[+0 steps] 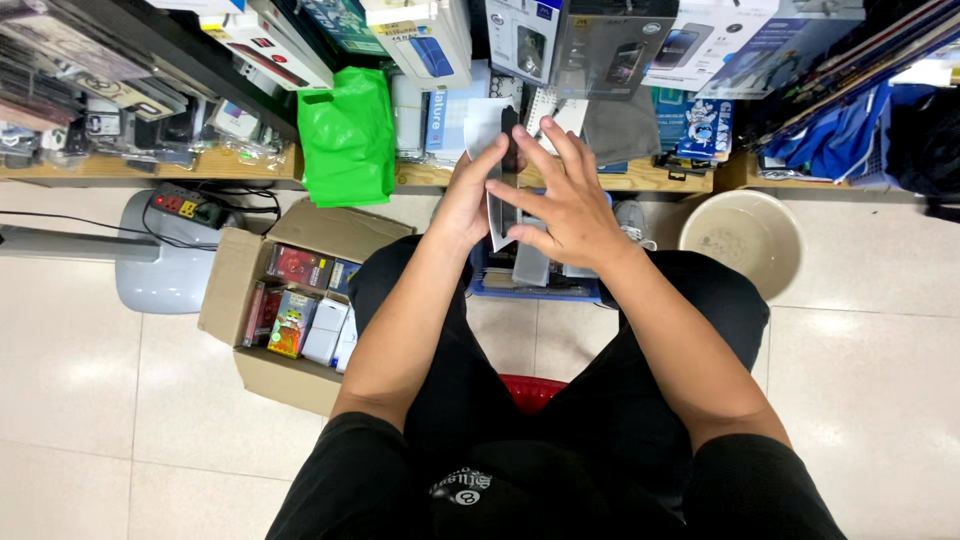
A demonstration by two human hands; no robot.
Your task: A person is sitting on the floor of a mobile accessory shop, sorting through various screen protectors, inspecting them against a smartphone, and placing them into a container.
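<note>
- the phone (508, 150) in the hands is black; the sheet (486, 128) behind it is white
- the plastic bag (348, 135) is bright green
- the cardboard box (232, 285) is brown; the small packs inside are red, yellow and white
- the stool (530, 390) under the person is red
- the basin (742, 235) is beige
- the crate (540, 290) is blue
- the floor tiles (70, 370) are cream; the clothes (500, 470) are black with a small white print

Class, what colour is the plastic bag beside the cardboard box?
Bright green; the plastic bag shows best in the head view, above the cardboard box.
</note>
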